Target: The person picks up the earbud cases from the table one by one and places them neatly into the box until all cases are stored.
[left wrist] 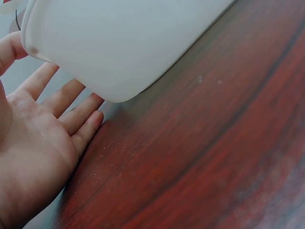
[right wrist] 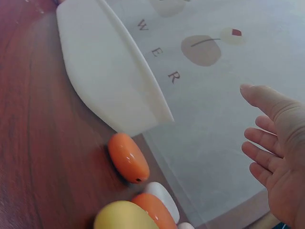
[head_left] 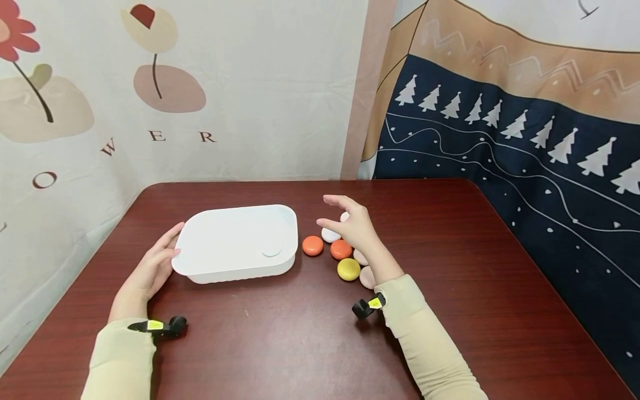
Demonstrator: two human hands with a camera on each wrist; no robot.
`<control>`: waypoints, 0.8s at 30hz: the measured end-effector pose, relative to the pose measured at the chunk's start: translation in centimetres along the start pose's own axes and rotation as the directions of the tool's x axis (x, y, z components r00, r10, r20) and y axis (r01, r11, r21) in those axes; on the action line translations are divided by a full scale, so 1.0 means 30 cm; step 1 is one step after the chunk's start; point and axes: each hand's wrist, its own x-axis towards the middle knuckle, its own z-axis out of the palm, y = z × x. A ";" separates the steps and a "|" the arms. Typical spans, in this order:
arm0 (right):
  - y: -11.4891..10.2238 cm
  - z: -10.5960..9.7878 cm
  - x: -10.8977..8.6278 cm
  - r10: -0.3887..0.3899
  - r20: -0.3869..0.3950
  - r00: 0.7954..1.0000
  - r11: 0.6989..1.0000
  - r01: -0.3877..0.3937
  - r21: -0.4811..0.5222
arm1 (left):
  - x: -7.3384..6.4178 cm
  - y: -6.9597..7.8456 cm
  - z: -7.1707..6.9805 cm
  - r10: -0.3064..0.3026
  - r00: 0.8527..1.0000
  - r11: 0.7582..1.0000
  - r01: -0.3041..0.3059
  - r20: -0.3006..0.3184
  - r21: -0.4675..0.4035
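A white rounded box [head_left: 230,239] with a flat top and a round mark near its front right corner sits on the table. My left hand [head_left: 155,266] touches the box's left end, its fingers nearly straight along the side in the left wrist view. Above several smooth rounded discs to the right of the box hovers my right hand [head_left: 355,225], thumb and fingers spread, holding nothing. Among the discs are an orange disc [head_left: 312,245] nearest the box, another orange disc [head_left: 341,249], a yellow disc [head_left: 348,269], a white disc [head_left: 330,235] and pale pink ones, partly hidden by the right hand.
The dark red wooden table [head_left: 280,344] has rounded far corners. Behind it hangs a pale cloth [head_left: 280,94] with printed flowers and letters, and at the right a dark blue cloth [head_left: 500,161] with white trees. Small black cameras are strapped to both wrists.
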 end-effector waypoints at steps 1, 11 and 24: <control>0.004 -0.006 0.001 0.001 -0.008 1.000 1.000 -0.001 0.001 | 0.000 0.000 -0.001 -0.001 1.000 1.000 0.001 -0.001 -0.002; 0.036 -0.060 0.009 0.077 -0.055 0.996 0.997 -0.076 0.025 | 0.004 -0.002 -0.009 -0.009 1.000 1.000 0.009 -0.009 -0.012; 0.116 -0.084 0.013 0.120 -0.091 0.989 0.992 -0.122 -0.011 | -0.003 0.003 -0.001 0.010 1.000 1.000 -0.010 0.004 -0.013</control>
